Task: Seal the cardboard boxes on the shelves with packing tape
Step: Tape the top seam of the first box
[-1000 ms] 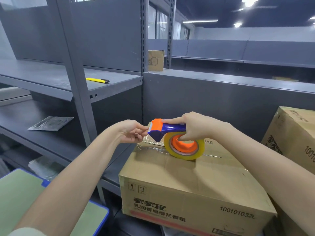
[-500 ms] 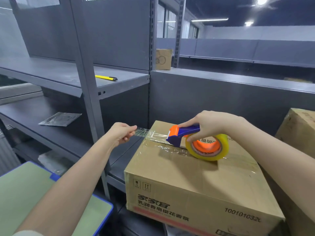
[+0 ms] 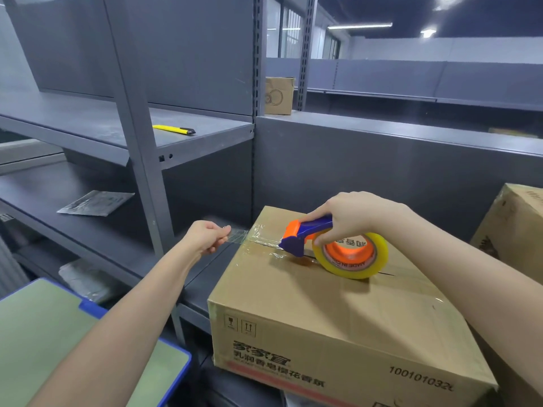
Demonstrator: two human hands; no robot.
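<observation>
Clear packing tape (image 3: 239, 235): thin, sticky, crease-prone; left hand (image 3: 207, 236) pinched its end, right hand (image 3: 349, 218) gripped tape dispenser (image 3: 311, 235) on cardboard box (image 3: 338, 312).

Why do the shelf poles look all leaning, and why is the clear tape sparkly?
Head view: the wide-angle lens splays the shelf posts; the ceiling lights probably glint off the crinkled tape between the left hand and the tape dispenser in the right hand.
</observation>
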